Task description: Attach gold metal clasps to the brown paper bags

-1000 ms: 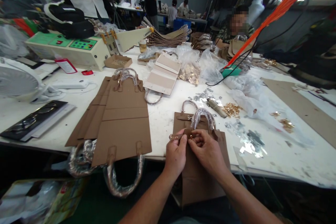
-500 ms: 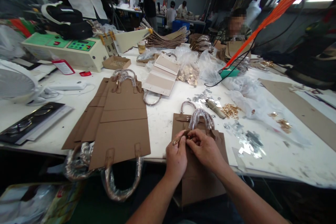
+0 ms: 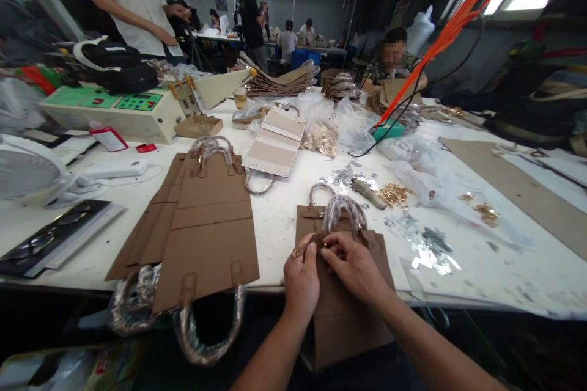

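The brown bag [image 3: 343,317] hangs over the near edge of the counter [image 3: 284,226]. The left grip [image 3: 301,278] and right grip [image 3: 354,269] both pinch its little strap [image 3: 306,248] tight. More flat bags [image 3: 206,226] lie nearby.

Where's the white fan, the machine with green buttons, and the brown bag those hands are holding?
white fan [image 3: 25,174]: head view, on its round grille.
machine [image 3: 137,102]: head view, on its green button panel.
brown bag [image 3: 343,324]: head view, on its flat lower panel.

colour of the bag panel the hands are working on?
Brown, cardboard-like; the bag panel shows best in the head view.
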Demonstrator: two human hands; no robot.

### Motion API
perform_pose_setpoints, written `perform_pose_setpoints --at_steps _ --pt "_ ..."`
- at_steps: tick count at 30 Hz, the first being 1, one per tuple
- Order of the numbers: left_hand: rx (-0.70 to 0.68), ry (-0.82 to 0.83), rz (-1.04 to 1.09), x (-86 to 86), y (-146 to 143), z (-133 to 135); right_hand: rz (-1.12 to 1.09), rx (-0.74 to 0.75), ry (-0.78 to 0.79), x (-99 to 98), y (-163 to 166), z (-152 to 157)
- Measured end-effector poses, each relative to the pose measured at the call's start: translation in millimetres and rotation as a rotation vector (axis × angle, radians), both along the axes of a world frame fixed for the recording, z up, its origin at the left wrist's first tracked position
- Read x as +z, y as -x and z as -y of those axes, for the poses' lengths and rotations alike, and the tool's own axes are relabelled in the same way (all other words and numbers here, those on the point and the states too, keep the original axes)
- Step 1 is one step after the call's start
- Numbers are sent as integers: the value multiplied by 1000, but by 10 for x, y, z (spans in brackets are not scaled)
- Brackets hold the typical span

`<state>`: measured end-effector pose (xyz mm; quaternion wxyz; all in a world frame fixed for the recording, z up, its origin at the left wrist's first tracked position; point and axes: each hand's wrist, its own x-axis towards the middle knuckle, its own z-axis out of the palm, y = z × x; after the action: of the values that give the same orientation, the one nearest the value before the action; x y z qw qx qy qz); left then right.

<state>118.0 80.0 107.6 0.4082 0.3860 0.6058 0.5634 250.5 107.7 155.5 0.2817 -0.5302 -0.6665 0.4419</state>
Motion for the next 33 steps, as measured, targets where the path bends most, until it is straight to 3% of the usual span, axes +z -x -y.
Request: perform_pose_setpoints --at_steps 16,24,33 --pt "57 8 20 48 -15 -15 -83 -27 28 -87 16 -4" --pt "24 -9 48 41 -30 24 2 -16 4 -80 26 3" --pt "12 -6 -10 -16 22 -5 -64 -128 32 -71 167 -82"
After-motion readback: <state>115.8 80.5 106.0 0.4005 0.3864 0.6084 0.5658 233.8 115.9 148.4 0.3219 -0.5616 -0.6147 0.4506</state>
